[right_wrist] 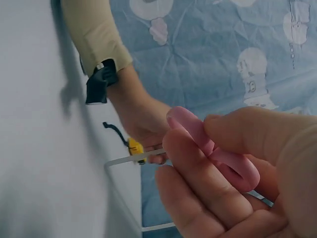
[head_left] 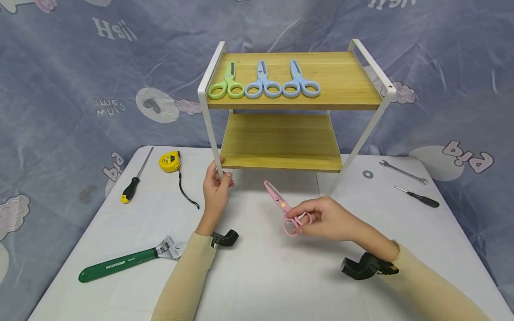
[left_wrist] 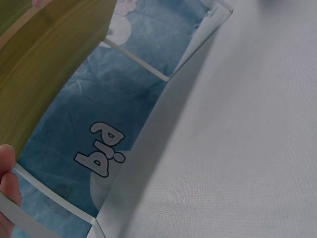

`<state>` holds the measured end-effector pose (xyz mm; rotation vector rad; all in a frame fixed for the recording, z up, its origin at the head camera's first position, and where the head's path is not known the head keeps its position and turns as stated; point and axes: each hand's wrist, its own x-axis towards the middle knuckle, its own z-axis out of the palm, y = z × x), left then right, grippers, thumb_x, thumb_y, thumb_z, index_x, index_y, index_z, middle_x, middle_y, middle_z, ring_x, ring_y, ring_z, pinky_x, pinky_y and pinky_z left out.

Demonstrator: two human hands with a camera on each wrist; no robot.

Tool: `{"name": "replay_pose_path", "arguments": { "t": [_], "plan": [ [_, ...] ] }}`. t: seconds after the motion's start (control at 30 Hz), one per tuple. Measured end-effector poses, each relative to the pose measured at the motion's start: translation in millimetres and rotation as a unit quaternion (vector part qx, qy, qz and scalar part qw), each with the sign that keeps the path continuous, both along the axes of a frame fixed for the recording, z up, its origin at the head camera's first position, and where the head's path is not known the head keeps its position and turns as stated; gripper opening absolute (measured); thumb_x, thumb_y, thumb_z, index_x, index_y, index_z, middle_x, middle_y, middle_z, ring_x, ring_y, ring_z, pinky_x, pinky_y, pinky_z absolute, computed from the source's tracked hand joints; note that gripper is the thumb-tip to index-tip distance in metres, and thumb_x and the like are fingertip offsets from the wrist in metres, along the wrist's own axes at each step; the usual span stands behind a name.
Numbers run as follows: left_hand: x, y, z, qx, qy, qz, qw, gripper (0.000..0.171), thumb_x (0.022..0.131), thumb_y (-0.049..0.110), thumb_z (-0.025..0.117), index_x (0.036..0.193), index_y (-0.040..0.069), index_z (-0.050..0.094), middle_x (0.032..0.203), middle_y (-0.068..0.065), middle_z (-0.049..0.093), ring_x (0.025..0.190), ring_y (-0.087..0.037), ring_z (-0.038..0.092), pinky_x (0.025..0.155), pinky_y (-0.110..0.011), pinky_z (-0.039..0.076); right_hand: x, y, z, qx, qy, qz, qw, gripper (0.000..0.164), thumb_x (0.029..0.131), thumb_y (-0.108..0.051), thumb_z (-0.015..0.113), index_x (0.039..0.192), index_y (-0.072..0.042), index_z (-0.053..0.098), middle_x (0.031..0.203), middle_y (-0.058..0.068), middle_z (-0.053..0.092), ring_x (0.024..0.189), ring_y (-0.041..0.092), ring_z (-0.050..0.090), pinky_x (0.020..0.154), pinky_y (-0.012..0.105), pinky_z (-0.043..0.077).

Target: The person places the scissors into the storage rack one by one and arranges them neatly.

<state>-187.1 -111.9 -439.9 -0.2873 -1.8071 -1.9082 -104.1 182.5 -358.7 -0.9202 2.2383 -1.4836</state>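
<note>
Pink scissors (head_left: 277, 196) are pinched by the handle loops in my right hand (head_left: 327, 219), blades pointing up and left over the table. In the right wrist view, thumb and fingers press on the pink loops (right_wrist: 237, 170). My left hand (head_left: 217, 189) grips the front left white leg (head_left: 210, 129) of a two-tier shelf, level with its lower board (head_left: 281, 142). On the upper board (head_left: 341, 80), green scissors (head_left: 229, 82) and two pairs of blue scissors (head_left: 263, 81) lie in a row, loops toward me.
To the left lie a black-and-yellow screwdriver (head_left: 130, 189), a yellow tape measure (head_left: 170, 161) with a black strap, and a green-handled adjustable wrench (head_left: 120, 264). At the right are a washer (head_left: 367, 174), a spanner (head_left: 403, 172) and a small black screwdriver (head_left: 423, 199). Patterned cloth (head_left: 80, 89) hangs behind.
</note>
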Motion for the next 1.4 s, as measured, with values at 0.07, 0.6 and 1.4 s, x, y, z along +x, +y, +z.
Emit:
{"name": "replay_pose_path", "arguments": {
  "t": [0.07, 0.6, 1.4],
  "plan": [
    [-0.3, 0.9, 0.9, 0.000, -0.005, -0.002, 1.0000, 0.044, 0.097, -0.009, 0.052, 0.140, -0.002, 0.053, 0.073, 0.002, 0.056, 0.063, -0.004, 0.060, 0.063, -0.015, 0.057, 2.6, 2.7, 11.6, -0.003, 0.007, 0.012, 1.000, 0.027, 0.082, 0.006, 0.075, 0.109, -0.001, 0.076, 0.086, -0.002, 0.074, 0.066, 0.000, 0.061, 0.052, 0.018, 0.050],
    [-1.8, 1.6, 1.8, -0.007, -0.022, 0.006, 0.9997, 0.044, 0.098, -0.009, 0.052, 0.141, -0.002, 0.053, 0.073, 0.002, 0.056, 0.063, -0.003, 0.059, 0.064, -0.015, 0.057, 5.9, 25.9, 123.9, -0.141, 0.117, 0.120, 0.976, 0.051, 0.074, 0.029, 0.068, 0.117, 0.002, 0.072, 0.109, 0.001, 0.075, 0.085, 0.006, 0.069, 0.057, 0.021, 0.055],
    [0.1, 1.7, 1.1, -0.011, -0.017, 0.015, 0.9997, 0.044, 0.096, -0.011, 0.051, 0.140, -0.007, 0.052, 0.071, -0.011, 0.057, 0.062, -0.003, 0.060, 0.063, -0.014, 0.057, -58.3, 60.7, 233.2, 0.130, 0.098, -0.263, 0.951, 0.049, 0.081, -0.028, 0.087, 0.128, -0.022, 0.073, 0.102, 0.008, 0.079, 0.082, 0.017, 0.070, 0.065, 0.019, 0.054]
  ]
}}
